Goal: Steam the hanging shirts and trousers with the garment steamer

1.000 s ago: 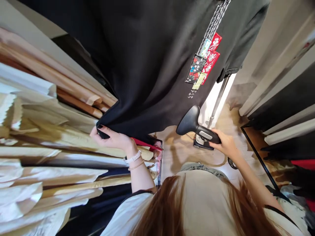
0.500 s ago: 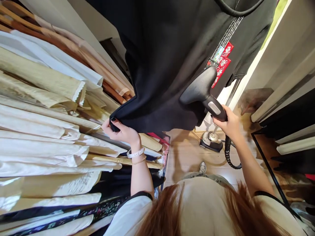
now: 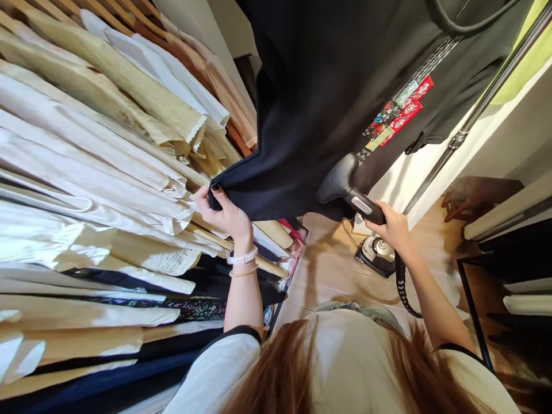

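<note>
The left hand (image 3: 222,215), left of centre, pinches between thumb and fingertips; the right hand (image 3: 390,227), right of centre, grips closed. Both forearms (image 3: 244,296) (image 3: 435,296) angle up from the frame's bottom.

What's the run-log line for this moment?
left hand: pinching black garment hem | right hand: gripping garment steamer handle | steamer base: on floor

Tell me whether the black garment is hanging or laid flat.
Hanging: the black garment falls free above the wooden floor, its hem pinched by the left hand.

Clothing shop; packed garment rack (image 3: 95,144); garment steamer (image 3: 375,256)
</note>
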Demonstrator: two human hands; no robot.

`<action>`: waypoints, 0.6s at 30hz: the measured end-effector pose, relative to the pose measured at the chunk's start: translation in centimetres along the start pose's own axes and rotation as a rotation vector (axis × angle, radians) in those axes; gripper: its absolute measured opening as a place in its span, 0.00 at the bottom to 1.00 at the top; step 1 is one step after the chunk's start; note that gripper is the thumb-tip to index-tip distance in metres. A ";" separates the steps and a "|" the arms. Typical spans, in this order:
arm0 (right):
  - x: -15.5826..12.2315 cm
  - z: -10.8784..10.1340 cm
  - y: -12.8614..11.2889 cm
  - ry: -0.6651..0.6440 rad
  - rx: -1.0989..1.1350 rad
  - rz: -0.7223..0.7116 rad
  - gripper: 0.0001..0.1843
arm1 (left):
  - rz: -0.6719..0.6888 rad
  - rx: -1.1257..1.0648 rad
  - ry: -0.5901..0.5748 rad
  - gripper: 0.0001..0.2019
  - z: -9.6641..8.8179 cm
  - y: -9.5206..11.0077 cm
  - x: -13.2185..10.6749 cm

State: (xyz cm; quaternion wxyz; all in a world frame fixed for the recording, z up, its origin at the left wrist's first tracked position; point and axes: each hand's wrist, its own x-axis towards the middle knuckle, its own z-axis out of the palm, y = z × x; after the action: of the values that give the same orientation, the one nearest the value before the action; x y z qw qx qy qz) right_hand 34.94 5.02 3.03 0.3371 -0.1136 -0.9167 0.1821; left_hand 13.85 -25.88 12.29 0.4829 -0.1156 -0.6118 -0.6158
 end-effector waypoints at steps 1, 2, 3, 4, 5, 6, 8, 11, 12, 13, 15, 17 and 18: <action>0.4 0.1 0.1 0.003 0.007 -0.018 0.24 | 0.020 0.009 0.006 0.18 -0.2 0.2 0.0; 0.8 0.2 0.1 0.017 0.016 -0.031 0.24 | 0.040 0.021 0.014 0.18 -0.3 0.3 0.0; 1.1 0.3 0.1 0.035 0.027 -0.041 0.25 | 0.057 0.033 0.024 0.18 -0.4 0.5 -0.1; 1.4 0.4 0.1 0.051 0.038 -0.049 0.25 | 0.070 0.046 0.036 0.18 -0.5 0.7 -0.1; 1.7 0.6 0.0 0.061 0.051 -0.059 0.25 | 0.077 0.061 0.045 0.18 -0.6 0.9 -0.2; 1.8 0.9 -0.1 0.064 0.063 -0.070 0.25 | 0.080 0.076 0.053 0.18 -0.7 1.2 -0.3; 1.7 1.5 -0.2 0.048 0.087 -0.093 0.24 | 0.080 0.110 0.064 0.19 -0.8 1.6 -0.5; 0.9 2.9 -0.3 0.016 0.134 -0.096 0.24 | 0.074 0.178 0.085 0.20 -1.0 2.1 -0.9; 0.7 3.4 -0.2 0.003 0.151 -0.093 0.24 | 0.072 0.198 0.089 0.20 -1.0 2.2 -1.0; 0.5 3.8 -0.2 -0.013 0.164 -0.090 0.24 | 0.074 0.213 0.093 0.19 -1.0 2.3 -1.1; 0.2 4.5 -0.1 -0.050 0.172 -0.082 0.25 | 0.083 0.225 0.102 0.18 -1.1 2.5 -1.3; 0.1 4.8 -0.1 -0.077 0.165 -0.068 0.25 | 0.050 0.220 0.082 0.17 -1.3 2.4 -1.5; 0.1 4.9 -0.1 -0.085 0.163 -0.062 0.26 | -0.006 0.211 0.020 0.17 -1.4 2.3 -1.5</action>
State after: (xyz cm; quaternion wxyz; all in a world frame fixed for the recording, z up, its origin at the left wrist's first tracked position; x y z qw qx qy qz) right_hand 31.64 3.75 -0.32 0.3114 -0.0495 -0.9154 0.2504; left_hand 16.95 -25.88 12.37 0.4966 -0.0563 -0.6687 -0.5505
